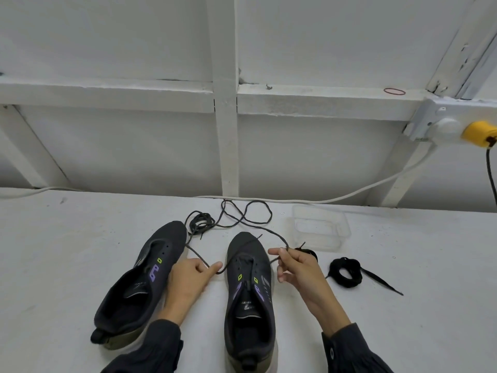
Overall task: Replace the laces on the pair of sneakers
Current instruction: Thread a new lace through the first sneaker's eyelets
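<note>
Now my left hand (188,281) and right hand (298,267) each pinch the grey shoelace (199,221), either side of the right sneaker (247,250). Its slack lies looped on the table (80,238) beyond.

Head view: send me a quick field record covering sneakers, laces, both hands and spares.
left sneaker: on the table, eyelets look bare
right sneaker: upright, toe away from the person
grey lace: crosses the right sneaker's toe, rest looped beyond both sneakers
left hand: pinches the grey lace between the sneakers
right hand: pinches the grey lace beside the right sneaker
black lace bundle: coiled, right of the right hand, untouched
clear tray: behind the right hand
</note>
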The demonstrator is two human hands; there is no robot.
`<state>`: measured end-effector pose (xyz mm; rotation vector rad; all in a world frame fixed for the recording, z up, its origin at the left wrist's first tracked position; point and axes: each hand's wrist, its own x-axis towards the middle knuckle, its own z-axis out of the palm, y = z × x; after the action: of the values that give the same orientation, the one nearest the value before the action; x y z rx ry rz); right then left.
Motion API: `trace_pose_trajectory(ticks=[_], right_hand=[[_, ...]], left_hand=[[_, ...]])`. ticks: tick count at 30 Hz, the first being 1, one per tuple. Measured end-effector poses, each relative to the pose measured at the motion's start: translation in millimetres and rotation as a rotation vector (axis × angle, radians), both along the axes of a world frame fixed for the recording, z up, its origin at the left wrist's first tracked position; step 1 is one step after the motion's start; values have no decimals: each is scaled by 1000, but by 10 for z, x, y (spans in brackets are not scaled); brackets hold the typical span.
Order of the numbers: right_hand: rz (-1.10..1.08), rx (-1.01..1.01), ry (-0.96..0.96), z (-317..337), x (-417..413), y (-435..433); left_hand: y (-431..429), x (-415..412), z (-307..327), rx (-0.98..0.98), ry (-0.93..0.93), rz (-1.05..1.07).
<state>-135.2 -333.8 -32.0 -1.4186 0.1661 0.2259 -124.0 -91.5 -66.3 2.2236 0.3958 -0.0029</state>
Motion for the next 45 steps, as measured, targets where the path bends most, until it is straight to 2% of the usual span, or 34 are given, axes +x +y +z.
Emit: trace_pose_trajectory(ticks=[1, 3, 7, 11, 15, 18, 27, 34, 45], right_hand=[[-7, 20, 5, -22, 2, 3], [-22, 41, 23, -71, 4, 21], [-72, 100, 65, -175, -2, 73], [-126, 91, 41, -218, 1, 103], [-114, 40, -3, -211, 23, 120], [-84, -1, -27, -195, 47, 126], [13, -107, -57, -144, 93, 124], [9, -232, -98, -91, 159, 191], [15, -490, -268, -96, 148, 271]], left_hand=[[-26, -2, 11, 89, -24, -5], [-94, -17, 41, 141, -111, 6], [-275, -46, 120, 53, -320, 44], [-449, 35, 258, 46, -405, -132], [-560, 245, 294, 259, -304, -383], [-609, 326, 307, 290, -216, -451], [-471, 381, 319, 146, -190, -434], [-217, 122, 212, -95, -132, -274], [-155, -29, 160, -203, -132, -230]])
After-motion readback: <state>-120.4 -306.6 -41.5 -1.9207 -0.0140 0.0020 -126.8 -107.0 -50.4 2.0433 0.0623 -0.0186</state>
